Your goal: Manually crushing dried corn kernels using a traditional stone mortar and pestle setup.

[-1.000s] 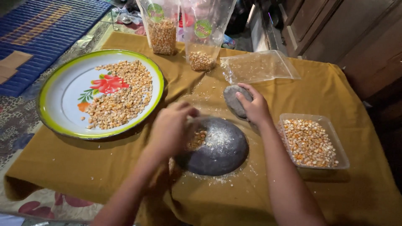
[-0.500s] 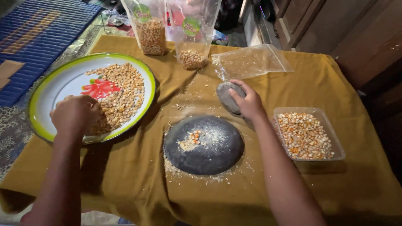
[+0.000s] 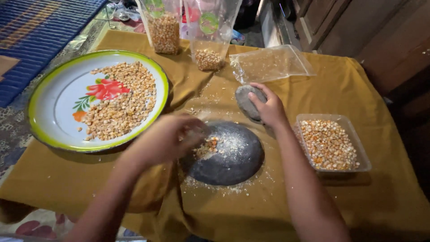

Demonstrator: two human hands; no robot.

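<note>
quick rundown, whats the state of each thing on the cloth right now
left hand: blurred, over grinding slab
right hand: gripping hand stone
hand stone: held off the slab
grinding slab: floury, few kernels
plate: half covered with kernels
plastic tub: filled with kernels

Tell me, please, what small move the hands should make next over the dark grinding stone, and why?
Probably the left hand should draw clear so the right hand can bring its hand stone down. A small heap of kernels lies on the grinding stone, largely whole beside pale powder, and the hand stone sits gripped at the slab's far edge.
</note>
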